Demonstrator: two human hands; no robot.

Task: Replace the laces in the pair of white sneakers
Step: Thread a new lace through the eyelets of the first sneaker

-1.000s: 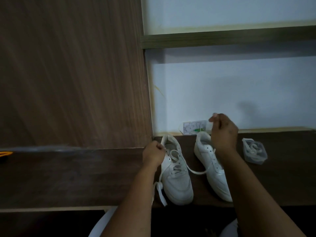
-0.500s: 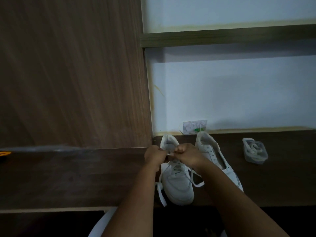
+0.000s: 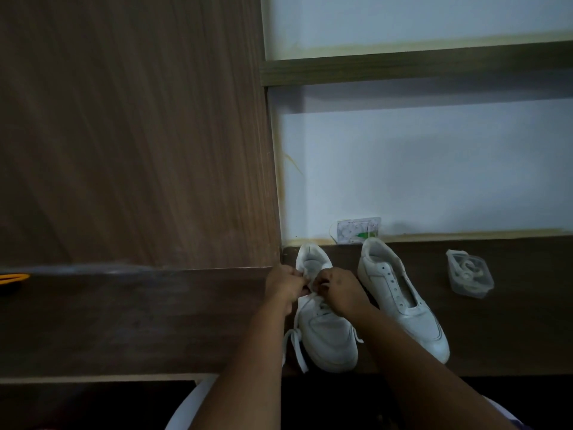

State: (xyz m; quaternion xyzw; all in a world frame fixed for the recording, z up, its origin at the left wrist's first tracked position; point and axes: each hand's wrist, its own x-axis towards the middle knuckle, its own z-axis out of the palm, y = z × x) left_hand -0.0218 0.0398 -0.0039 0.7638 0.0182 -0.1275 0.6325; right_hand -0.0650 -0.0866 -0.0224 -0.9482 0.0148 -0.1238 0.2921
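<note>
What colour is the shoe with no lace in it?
White, all over. The unlaced sneaker lies on the dark wooden desk, seen in the head view.

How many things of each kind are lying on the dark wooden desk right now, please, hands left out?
White sneakers: 2, the left sneaker and the right sneaker
Loose lace: 1, the lace trailing off the left sneaker
Clear packets of laces: 1, the packet
Orange items at the left edge: 1, the orange object, too cropped to identify
Total: 5
</note>
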